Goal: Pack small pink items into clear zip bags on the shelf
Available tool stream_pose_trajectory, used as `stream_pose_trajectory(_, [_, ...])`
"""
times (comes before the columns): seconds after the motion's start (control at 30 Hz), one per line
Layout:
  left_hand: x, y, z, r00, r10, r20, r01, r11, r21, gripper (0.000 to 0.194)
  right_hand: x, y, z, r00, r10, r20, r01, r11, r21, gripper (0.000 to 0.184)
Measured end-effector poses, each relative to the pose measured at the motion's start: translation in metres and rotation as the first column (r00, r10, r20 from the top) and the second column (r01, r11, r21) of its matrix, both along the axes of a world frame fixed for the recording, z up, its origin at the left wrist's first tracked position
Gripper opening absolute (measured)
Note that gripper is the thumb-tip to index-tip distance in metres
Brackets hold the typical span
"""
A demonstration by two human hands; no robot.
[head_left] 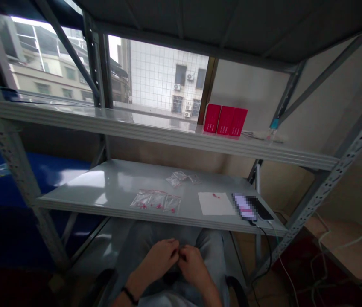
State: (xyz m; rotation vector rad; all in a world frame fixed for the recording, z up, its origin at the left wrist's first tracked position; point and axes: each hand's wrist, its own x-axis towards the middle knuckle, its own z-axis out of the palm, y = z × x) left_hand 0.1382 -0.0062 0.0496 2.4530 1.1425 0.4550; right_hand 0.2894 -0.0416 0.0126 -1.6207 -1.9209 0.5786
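Note:
Both my hands are low in my lap, below the front edge of a grey metal shelf. My left hand and my right hand meet fingertip to fingertip, fingers curled in a pinch. What they pinch is too small to make out. On the shelf above them lie several small clear plastic bags with red specks inside. A crumpled bunch of clear bags lies further back. A white paper sheet with a few red bits sits to the right.
A phone with a cable lies at the shelf's right end. Three red boxes stand on the upper shelf by the window. Perforated steel uprights frame the rack. Loose cables trail on the floor at right.

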Motion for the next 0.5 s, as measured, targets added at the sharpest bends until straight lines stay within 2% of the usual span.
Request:
stream_pose_trajectory(0.07, [0.005,-0.004,0.001,0.989,0.068,0.134,-0.065,0.998,-0.025,0.021,0.001,0.002,0.003,0.996,-0.076,-0.052,0.077,0.997,0.021,0.03])
stream_pose_trajectory(0.13, [0.009,-0.013,-0.002,0.947,0.154,0.283,-0.105,0.978,-0.181,0.033,0.004,0.001,0.007,0.978,-0.117,-0.175,0.128,0.99,0.056,0.028])
stream_pose_trajectory(0.2, [0.01,-0.024,-0.009,0.894,0.221,0.39,-0.032,0.899,-0.436,0.046,0.008,-0.003,0.015,0.935,-0.131,-0.33,0.17,0.981,0.093,0.023])
stream_pose_trajectory(0.27, [0.012,-0.034,-0.013,0.801,0.291,0.523,0.125,0.772,-0.623,0.048,0.011,-0.008,0.027,0.875,-0.144,-0.462,0.219,0.969,0.114,0.025])
stream_pose_trajectory(0.3, [0.014,-0.037,-0.014,0.717,0.338,0.61,0.219,0.721,-0.657,0.043,0.011,-0.009,0.033,0.846,-0.145,-0.513,0.238,0.964,0.119,0.029])
stream_pose_trajectory(0.37, [0.021,-0.037,-0.012,0.46,0.459,0.76,0.383,0.67,-0.636,0.035,0.006,-0.01,0.045,0.798,-0.117,-0.591,0.237,0.963,0.129,0.034])
stream_pose_trajectory(0.4, [0.027,-0.034,-0.009,0.331,0.52,0.787,0.44,0.653,-0.616,0.036,0.001,-0.01,0.049,0.785,-0.092,-0.613,0.217,0.967,0.134,0.034])
stream_pose_trajectory(0.43, [0.033,-0.029,-0.006,0.227,0.578,0.784,0.475,0.637,-0.607,0.037,-0.004,-0.008,0.052,0.778,-0.065,-0.625,0.193,0.971,0.14,0.032])
stream_pose_trajectory(0.5, [0.045,-0.018,0.001,0.093,0.682,0.725,0.471,0.611,-0.636,0.032,-0.017,-0.005,0.051,0.767,-0.034,-0.64,0.161,0.977,0.141,0.029])
